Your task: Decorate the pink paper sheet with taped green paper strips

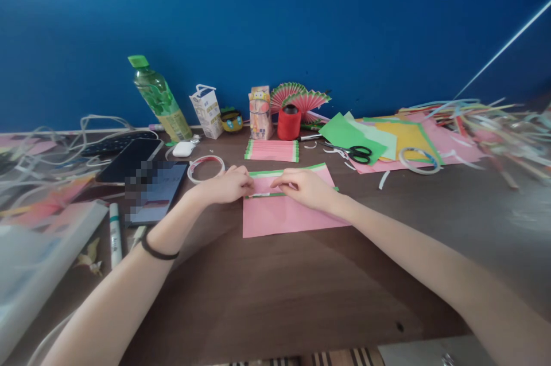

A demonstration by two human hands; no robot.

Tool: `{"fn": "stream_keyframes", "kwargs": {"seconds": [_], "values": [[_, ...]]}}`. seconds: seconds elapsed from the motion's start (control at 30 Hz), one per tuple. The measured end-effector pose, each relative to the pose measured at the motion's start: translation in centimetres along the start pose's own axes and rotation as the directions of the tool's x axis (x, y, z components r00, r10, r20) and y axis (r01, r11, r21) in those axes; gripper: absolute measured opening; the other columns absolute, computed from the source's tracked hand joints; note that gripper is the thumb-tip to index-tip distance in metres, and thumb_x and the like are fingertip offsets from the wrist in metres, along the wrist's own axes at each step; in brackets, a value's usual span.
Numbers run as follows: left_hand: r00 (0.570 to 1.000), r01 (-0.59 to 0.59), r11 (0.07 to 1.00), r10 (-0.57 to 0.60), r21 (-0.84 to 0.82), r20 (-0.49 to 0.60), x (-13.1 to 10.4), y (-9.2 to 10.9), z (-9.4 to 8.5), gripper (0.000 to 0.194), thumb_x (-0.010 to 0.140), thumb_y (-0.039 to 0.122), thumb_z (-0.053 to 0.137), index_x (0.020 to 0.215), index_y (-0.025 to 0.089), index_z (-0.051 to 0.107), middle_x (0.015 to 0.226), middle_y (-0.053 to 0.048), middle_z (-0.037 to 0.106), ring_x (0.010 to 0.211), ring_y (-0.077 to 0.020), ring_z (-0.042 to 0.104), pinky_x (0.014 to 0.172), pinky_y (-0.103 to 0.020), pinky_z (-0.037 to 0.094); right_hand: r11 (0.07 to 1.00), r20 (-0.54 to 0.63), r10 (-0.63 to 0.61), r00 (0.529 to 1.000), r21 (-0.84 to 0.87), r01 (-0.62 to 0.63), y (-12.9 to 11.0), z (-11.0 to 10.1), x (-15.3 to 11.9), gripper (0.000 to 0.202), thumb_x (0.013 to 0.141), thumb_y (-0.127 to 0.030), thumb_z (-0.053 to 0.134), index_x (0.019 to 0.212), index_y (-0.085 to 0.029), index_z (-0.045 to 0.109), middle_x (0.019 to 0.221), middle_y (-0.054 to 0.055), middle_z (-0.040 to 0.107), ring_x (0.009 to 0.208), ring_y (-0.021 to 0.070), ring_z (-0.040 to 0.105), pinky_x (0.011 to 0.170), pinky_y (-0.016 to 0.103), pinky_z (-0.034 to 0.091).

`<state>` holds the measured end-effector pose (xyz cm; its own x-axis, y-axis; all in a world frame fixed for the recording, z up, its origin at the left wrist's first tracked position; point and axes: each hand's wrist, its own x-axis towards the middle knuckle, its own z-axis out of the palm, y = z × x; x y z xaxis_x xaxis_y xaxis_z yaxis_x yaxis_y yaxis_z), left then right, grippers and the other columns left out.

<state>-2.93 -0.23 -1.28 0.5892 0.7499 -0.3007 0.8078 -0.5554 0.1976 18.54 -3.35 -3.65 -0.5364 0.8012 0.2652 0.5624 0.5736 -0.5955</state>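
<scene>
Pink paper lies under the left hand and right hand, their bent fingers at its green-edged upper part; whether either pinches it, I cannot tell. Left of the grip, lettering on the marker is unreadable, as is, farther beyond, print on the white carton and green-capped bottle.

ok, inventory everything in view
Sheet: 1+, pink-green, centre
Pleated paper: 1, pink-green, centre
Fan sections: 2, pink-green, rear
Spool: 1, red, rear
Cartons: 2, pale, rear
Figurine: 1, yellow, rear
Bottle: 1, green, rear
Earbud case: 1, white, left
Tape rolls: 2, whitish, left, right
Screen devices: 2, dark, left
Marker: 1, white-teal, left
Scissors: 1, black, right
Loose papers: several, mixed, right
Paper strips: many, mixed, right
Cables: several, white, left
Blurred clutter: uncountable, mixed, left
Table: 1, brown, beneath
Wall: 1, blue, behind
Wristband: 1, black, left wrist
Left grip, right grip: 1 each, bare, at sheet
</scene>
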Motion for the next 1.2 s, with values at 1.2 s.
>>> {"fn": "stream_keyframes", "kwargs": {"seconds": [1.2], "values": [[1.000, -0.015, 1.000, 0.015, 0.027, -0.002, 0.1, 0.0, 0.1, 0.025, 0.083, 0.029, 0.037, 0.077, 0.020, 0.060, 0.093, -0.006, 0.055, 0.093, -0.0220, 0.046, 0.084, -0.037, 0.031, 0.998, 0.172, -0.069, 0.983, 0.021, 0.066, 1.1, 0.1, 0.2, 0.018, 0.080, -0.013, 0.054, 0.094, -0.018, 0.064, 0.088, 0.003, 0.056, 0.079, 0.0129, 0.055, 0.073, 0.025, 0.041]]}}
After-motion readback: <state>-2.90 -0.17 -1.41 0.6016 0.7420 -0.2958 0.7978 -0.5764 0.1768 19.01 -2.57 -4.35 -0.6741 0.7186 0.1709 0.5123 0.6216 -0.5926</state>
